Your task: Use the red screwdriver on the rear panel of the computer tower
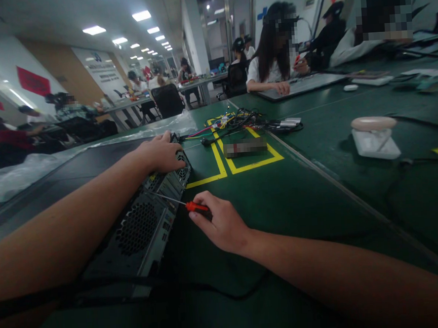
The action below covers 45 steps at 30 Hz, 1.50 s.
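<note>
A black desktop computer case [136,227] lies on its side on the green table, its rear panel with vent grille and ports facing right. Across the top edge near the far end rests my left hand [158,154], fingers apart and bent over the rear edge. My right hand [220,218] is wrapped round the red and black handle of a screwdriver [196,206]. The shaft points left, and its tip meets the rear panel above the vent grille. Whether the tip sits in a screw is too small to tell.
Tangled cables [238,118] lie beyond the case, near yellow tape [257,166] and a blurred box [244,147]. At right stands a white stand with a round pink top [375,137]. A black cord [227,296] crosses the front. Co-workers sit across the table.
</note>
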{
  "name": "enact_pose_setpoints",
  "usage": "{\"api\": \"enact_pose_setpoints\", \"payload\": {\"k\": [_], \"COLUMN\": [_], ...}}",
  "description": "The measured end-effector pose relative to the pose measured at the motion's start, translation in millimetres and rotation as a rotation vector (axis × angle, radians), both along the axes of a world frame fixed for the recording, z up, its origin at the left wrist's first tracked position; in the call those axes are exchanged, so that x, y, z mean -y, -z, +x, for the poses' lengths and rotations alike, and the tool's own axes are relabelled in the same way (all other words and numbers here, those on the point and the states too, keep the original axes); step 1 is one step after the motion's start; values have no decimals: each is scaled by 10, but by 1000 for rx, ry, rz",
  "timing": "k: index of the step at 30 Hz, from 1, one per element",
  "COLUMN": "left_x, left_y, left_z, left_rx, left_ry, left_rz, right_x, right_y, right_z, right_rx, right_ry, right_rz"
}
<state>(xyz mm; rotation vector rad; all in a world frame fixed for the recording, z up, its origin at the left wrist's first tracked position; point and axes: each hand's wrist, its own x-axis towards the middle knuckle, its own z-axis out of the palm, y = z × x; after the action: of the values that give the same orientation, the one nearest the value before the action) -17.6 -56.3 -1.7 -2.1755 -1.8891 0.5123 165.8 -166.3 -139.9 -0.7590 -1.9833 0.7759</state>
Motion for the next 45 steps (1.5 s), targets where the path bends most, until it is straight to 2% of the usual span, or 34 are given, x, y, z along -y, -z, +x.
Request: {"api": "enact_pose_setpoints", "payload": {"k": [23, 29, 45], "left_x": [11, 20, -8], "left_y": [8, -1, 17], "left_z": [5, 14, -15], "left_rx": [-20, -15, -22], "left_ry": [-5, -5, 4], "left_rz": [12, 5, 15], "right_x": [-5, 4, 1], "right_y": [-15, -4, 14], "right_z": [-10, -16, -14], "right_rx": [-61, -73, -44], "right_ry": [-4, 2, 20], "right_rz": [38, 3, 27]}}
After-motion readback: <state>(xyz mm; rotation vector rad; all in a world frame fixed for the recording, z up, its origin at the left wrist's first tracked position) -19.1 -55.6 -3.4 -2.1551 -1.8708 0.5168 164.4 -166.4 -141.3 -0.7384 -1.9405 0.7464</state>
